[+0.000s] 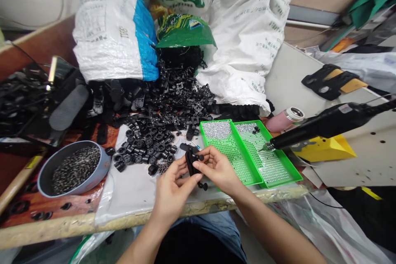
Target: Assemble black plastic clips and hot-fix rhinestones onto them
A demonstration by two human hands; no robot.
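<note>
Your left hand (173,185) and right hand (219,170) meet just below the middle of the frame, both pinching one black part (191,165) between thumb and fingers, the left from its left side and the right from its right. That part is held near the front edge of the tabletop (74,211), with small rounded knobs sticking out toward your right hand and at its lower end. Just beyond your left hand, left of centre, lies a loose cluster of black wheels (148,144), partly on a white sheet (130,196). Close to your right hand, right of centre, two green trays (237,157) sit side by side, with small silvery pieces in them and a few black bits at the far end of the right one. A black power screwdriver (321,124) reaches in from the right edge, its tip over that right tray, and a pink bottle (282,122) lies tilted behind it. At lower left, a blue bowl (104,169) holds many tiny dark and pale pieces. Farther out, a heap of black parts (182,99) spreads across the upper middle, below a white-and-blue sack (108,33) at upper left, a green bag (185,31) at top centre and a white sack (247,37) to its right.
</note>
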